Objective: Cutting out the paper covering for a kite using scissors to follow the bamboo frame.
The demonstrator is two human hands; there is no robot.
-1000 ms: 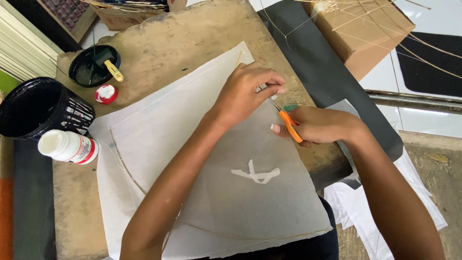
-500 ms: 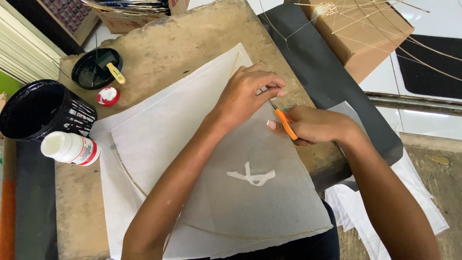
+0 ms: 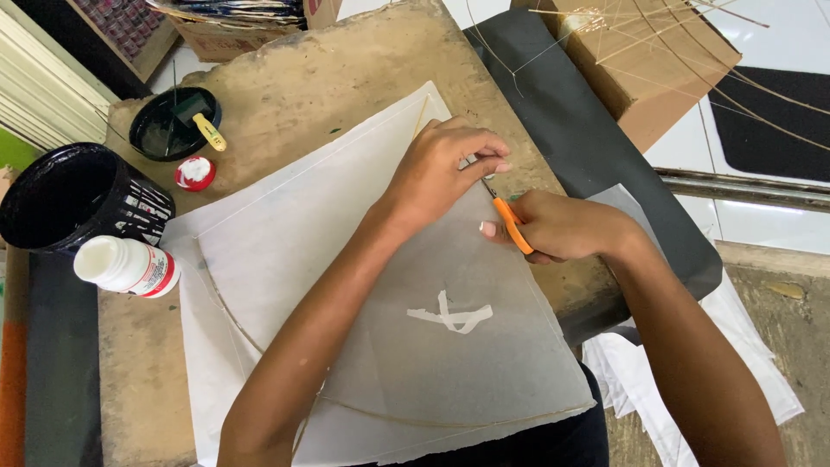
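Worktop (image 3: 328,78): worn brown board under the paper (image 3: 363,285).
Left hand (image 3: 441,169): presses flat on paper's right edge.
Right hand (image 3: 562,227): closed on scissors (image 3: 510,223), beside that edge.
Advice: keep paper taut, cut short.

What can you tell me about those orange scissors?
The scissors have orange handles that look like plastic and thin metal blades. The right hand grips the handles, hiding most of them. The blades point up and away toward the left hand, whose fingers press down on the pale sheet of paper right by the blade tips. The scissors sit at the paper's right edge, over the worn brown table.
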